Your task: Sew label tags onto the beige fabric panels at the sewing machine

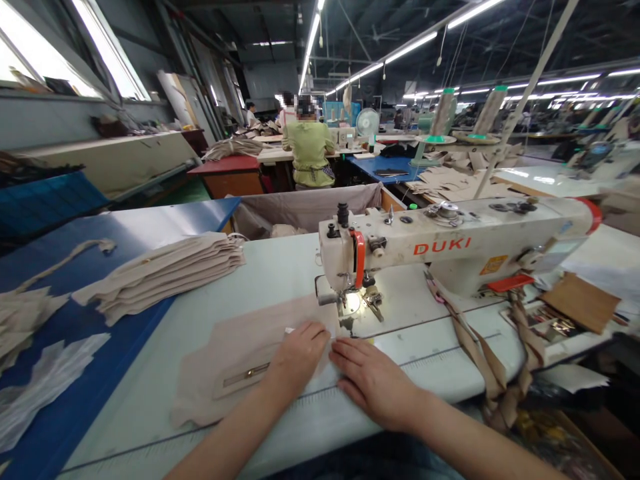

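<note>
A beige fabric piece [235, 357] with a zipper lies flat on the pale sewing table [280, 273], its right end under the presser foot of a white DUKI sewing machine [450, 250]. My left hand [297, 360] rests palm down on the fabric, fingers stretched toward the needle. My right hand [373, 380] lies flat beside it, fingertips on the fabric edge just in front of the lit needle area [353, 303]. Neither hand grips anything.
A stack of beige cut pieces [165, 273] sits at the left on a blue table [125, 230]. Beige strips [480, 347] hang off the table's right front. A fabric-lined bin [305, 210] stands behind. A person in a green top [310, 153] works farther back.
</note>
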Available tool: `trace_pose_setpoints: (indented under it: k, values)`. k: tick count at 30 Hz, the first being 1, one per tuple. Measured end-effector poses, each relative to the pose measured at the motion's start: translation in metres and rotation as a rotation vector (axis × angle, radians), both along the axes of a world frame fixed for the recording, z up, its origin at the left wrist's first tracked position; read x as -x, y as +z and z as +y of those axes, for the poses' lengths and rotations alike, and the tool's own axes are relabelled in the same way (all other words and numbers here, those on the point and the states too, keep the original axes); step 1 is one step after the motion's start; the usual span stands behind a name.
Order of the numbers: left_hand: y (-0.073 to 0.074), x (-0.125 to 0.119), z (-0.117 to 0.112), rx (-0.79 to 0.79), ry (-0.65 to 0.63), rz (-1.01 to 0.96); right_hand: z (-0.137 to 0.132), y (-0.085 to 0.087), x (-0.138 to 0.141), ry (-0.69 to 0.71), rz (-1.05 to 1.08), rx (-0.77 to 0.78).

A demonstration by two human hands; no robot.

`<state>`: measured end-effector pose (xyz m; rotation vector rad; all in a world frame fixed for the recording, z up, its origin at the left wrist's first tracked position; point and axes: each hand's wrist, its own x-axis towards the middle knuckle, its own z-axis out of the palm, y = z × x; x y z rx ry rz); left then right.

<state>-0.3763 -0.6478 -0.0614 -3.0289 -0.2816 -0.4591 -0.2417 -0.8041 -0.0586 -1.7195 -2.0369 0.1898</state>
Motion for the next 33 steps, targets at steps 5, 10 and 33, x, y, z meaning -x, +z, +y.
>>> trace_pose_setpoints:
  k: [5,10,33]
  values:
    - [-0.004,-0.005,0.005,0.003,-0.02,-0.005,0.0,-0.001,0.0,-0.01,-0.011,0.005]
    - [-0.008,-0.003,0.009,-0.001,-0.046,-0.008,0.0,-0.001,-0.001,-0.009,-0.024,-0.006]
    - [-0.013,-0.009,0.014,-0.104,-0.124,-0.106,0.001,0.007,-0.001,-0.007,-0.029,0.027]
